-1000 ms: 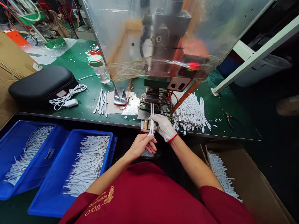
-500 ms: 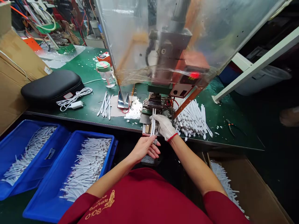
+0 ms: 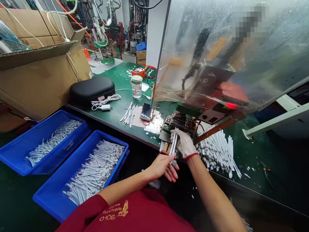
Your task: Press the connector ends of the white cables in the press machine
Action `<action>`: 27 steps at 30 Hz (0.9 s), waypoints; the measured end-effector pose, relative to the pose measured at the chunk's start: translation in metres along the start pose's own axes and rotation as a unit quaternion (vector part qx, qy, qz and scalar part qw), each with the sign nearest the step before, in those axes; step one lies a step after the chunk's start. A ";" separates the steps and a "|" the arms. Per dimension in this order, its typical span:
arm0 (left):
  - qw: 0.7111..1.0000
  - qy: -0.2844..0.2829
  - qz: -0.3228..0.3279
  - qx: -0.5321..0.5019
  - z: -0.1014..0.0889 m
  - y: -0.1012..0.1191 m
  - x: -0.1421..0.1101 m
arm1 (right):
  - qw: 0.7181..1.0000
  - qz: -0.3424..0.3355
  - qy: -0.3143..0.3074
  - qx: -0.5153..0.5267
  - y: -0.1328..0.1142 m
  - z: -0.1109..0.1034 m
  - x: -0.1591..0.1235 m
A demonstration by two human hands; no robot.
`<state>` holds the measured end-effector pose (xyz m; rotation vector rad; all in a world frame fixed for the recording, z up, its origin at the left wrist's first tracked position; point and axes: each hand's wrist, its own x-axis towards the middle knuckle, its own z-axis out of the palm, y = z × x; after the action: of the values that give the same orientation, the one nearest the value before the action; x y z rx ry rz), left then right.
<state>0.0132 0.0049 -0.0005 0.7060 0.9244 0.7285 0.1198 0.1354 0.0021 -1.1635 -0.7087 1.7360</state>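
Observation:
Two short white cables (image 3: 173, 144) run side by side between my hands, in front of the press machine (image 3: 179, 120). My bare left hand (image 3: 162, 167) pinches their lower ends between thumb and forefinger, its other fingers loosely curled. My right hand (image 3: 185, 142), in a white knit glove with a red cuff, is closed on their upper part, just below the machine's dark jaw. The glove hides the cables' top ends, so I cannot tell whether they touch the jaw. Beside the right hand lies a pile of white cables (image 3: 215, 150) with metal connectors.
A clear plastic shield (image 3: 207, 48) hangs before the machine. Left on the green bench are a phone (image 3: 146, 112), several loose cables (image 3: 129, 113), a jar (image 3: 136, 87) and a black case (image 3: 93, 88). Two blue bins (image 3: 54, 191) hold cables below. Pliers (image 3: 266, 170) lie right.
The view has swung left, so the bench and machine appear farther right and tilted. Both hands keep hold of the two cables; the right glove now sits closer to the machine's jaw.

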 end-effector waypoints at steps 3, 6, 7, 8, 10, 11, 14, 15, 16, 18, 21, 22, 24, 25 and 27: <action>1.000 0.002 0.006 -0.004 0.000 -0.003 0.000 | 1.000 0.006 0.022 -0.001 -0.001 0.003 -0.002; 1.000 -0.001 0.012 -0.002 -0.001 -0.004 0.002 | 1.000 0.009 0.025 -0.004 -0.002 0.004 -0.002; 1.000 -0.002 0.014 -0.002 -0.001 -0.004 0.003 | 1.000 0.014 0.025 -0.004 -0.002 0.005 -0.002; 1.000 -0.003 0.015 -0.002 -0.001 -0.004 0.003 | 1.000 0.018 0.024 -0.002 -0.002 0.005 -0.002; 1.000 -0.001 0.018 -0.001 -0.001 -0.004 0.003 | 1.000 0.017 0.022 0.007 -0.001 0.005 -0.001; 1.000 0.002 0.018 -0.001 0.000 -0.003 0.003 | 1.000 0.013 0.021 0.011 -0.001 0.005 -0.001; 1.000 0.013 0.021 -0.001 0.002 -0.002 0.001 | 1.000 0.002 0.014 0.019 0.000 0.005 -0.002; 1.000 0.016 0.023 -0.001 0.003 -0.001 0.000 | 1.000 -0.002 0.010 0.021 0.000 0.005 -0.002; 0.999 0.019 0.027 -0.002 0.004 -0.001 0.000 | 1.000 -0.007 0.005 0.023 0.000 0.005 -0.003; 0.999 0.025 0.036 -0.005 0.005 0.000 -0.001 | 0.999 -0.019 -0.002 0.034 -0.001 0.005 -0.004; 0.998 0.028 0.048 -0.015 0.007 0.001 -0.002 | 0.998 -0.021 -0.009 0.051 -0.003 0.006 -0.007; 0.998 0.028 0.049 -0.017 0.008 0.001 -0.003 | 0.998 -0.018 -0.008 0.054 -0.004 0.007 -0.008; 0.998 0.026 0.048 -0.018 0.008 0.002 -0.003 | 0.998 -0.014 -0.010 0.059 -0.005 0.008 -0.010; 0.998 0.024 0.047 -0.017 0.008 0.002 -0.003 | 0.998 -0.014 -0.010 0.061 -0.005 0.009 -0.010; 0.999 0.022 0.046 -0.015 0.008 0.002 -0.003 | 0.998 -0.016 -0.009 0.066 -0.005 0.009 -0.011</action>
<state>0.0184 0.0017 0.0056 0.7118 0.9238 0.8419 0.1149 0.1280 0.0144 -1.0418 -0.6096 1.7417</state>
